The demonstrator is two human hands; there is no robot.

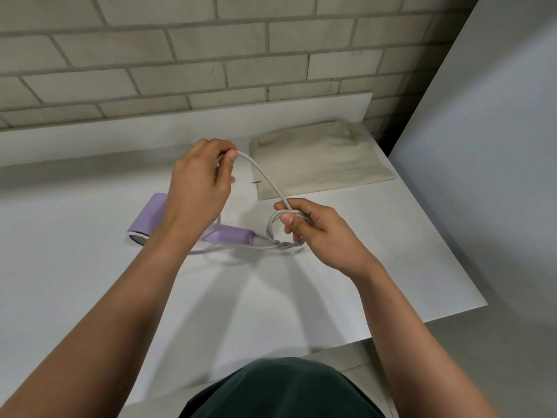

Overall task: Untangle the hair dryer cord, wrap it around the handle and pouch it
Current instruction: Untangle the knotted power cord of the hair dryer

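A lilac hair dryer [149, 217] lies on the white table [90, 282], its handle [232, 236] pointing right; my left forearm hides its middle. A pale grey cord [265, 176] leaves the handle's end, coils near my right hand and arches up to my left hand. My left hand [200, 182] is raised above the dryer and pinches the cord between thumb and fingers. My right hand [313, 230] grips the coiled loops just right of the handle's end. A beige fabric pouch [319, 159] lies flat at the back right.
A brick wall [211, 55] rises behind the table, with a low white ledge along its foot. The table's right edge runs diagonally past the pouch, beside a pale grey wall panel [482, 176]. The near table edge is close to my body.
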